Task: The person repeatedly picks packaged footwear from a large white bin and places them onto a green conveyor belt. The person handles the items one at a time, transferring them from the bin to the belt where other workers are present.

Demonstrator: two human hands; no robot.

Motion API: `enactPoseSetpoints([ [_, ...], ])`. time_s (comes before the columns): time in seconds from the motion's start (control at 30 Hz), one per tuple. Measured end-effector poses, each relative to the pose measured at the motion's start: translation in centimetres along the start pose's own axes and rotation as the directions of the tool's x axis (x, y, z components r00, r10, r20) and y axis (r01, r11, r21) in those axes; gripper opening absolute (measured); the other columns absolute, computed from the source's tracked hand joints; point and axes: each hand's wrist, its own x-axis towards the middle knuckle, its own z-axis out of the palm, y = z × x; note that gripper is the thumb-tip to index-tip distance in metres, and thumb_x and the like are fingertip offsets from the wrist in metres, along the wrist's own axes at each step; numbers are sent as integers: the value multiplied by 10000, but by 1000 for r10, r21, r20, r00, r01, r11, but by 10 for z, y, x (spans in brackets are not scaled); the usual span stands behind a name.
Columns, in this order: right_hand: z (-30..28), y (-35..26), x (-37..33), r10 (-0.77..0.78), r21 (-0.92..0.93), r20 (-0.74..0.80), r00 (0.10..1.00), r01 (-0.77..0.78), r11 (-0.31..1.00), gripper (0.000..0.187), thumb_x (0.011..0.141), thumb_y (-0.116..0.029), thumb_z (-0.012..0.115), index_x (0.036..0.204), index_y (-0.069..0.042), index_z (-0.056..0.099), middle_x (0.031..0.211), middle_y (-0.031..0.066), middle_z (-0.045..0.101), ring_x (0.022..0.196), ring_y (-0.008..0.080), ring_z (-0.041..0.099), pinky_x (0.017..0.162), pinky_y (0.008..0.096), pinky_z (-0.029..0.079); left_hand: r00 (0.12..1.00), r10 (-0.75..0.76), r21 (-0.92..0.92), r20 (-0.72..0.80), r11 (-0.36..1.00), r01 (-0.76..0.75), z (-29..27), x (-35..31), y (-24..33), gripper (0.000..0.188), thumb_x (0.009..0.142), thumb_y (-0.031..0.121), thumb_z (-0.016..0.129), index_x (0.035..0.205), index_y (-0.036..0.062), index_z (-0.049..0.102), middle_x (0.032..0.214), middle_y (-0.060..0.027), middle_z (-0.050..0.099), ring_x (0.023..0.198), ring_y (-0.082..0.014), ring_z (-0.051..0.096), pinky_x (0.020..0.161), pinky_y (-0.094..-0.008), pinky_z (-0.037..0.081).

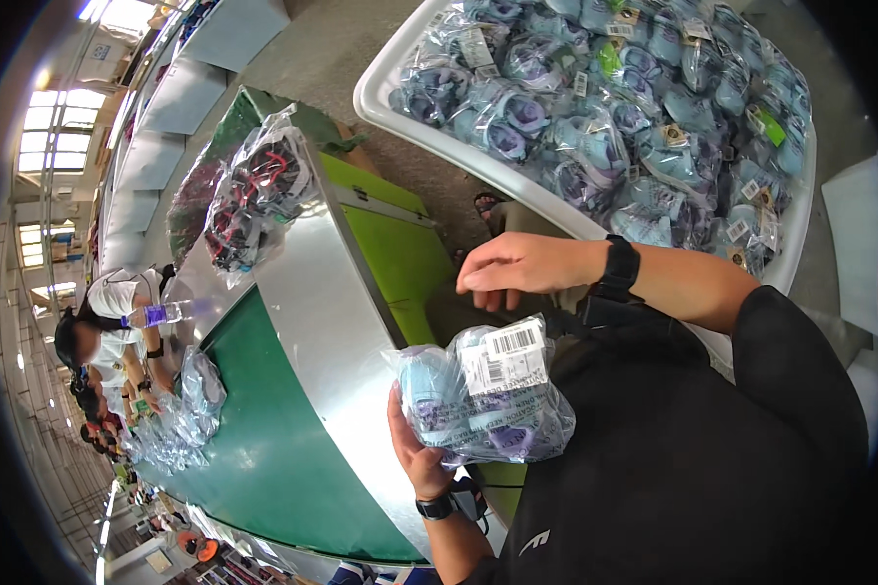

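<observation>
A clear plastic bag of light blue and lilac shoes [424, 375] rests in my left hand [416, 444], whose fingers wrap round its lower left side. A white barcode label [502, 356] is stuck on the bag's top. My right hand [522, 268] hovers above and beyond the bag, apart from it. Its fingers droop loosely with gaps between them, and nothing shows in them. Beyond this hand stands a big white tub [385, 93], heaped with similar bagged shoes [595, 146].
On my left runs a conveyor with a green belt [263, 419] and a metal edge [327, 302]. Bagged dark and red shoes [259, 200] sit at its far end. Across it, a person [117, 322] works near clear bags [180, 419] and a bottle [161, 314].
</observation>
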Motion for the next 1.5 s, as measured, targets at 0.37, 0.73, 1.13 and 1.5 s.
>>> enactPoseSetpoints([
  [0.37,15,-4,19,-152,-88,320,935,189,978,577,1022,-542,610,934,20,710,786,30,651,732,114,557,663,322,470,991,-67,168,120,985,46,13,10,-5,1088,747,309,809,1608,-29,235,1522,-232,463,1384,-339,506,1133,-461,445],
  [0.73,-46,-10,14,-109,-298,-85,990,79,951,523,928,-475,736,993,44,737,803,36,671,673,129,615,595,307,497,995,85,369,-46,928,-62,1,27,1,586,925,12,644,1470,-98,459,1430,-222,556,1284,-248,565,1044,-378,492],
  [1.13,-257,-62,76,32,449,-841,539,665,596,337,993,-344,644,995,-10,688,880,136,735,724,255,735,627,339,591,830,184,201,-527,976,-88,-40,12,-28,269,987,-11,630,1255,-26,608,1045,-102,704,776,-107,612,690,-235,534],
  [1.5,-202,-17,145,-267,-215,-643,718,166,962,225,940,-262,675,891,-51,735,826,83,745,722,194,733,618,348,563,775,283,256,-565,953,-161,-15,11,-22,190,938,-86,598,1114,-39,652,908,-87,698,719,-111,598,649,-236,516],
])
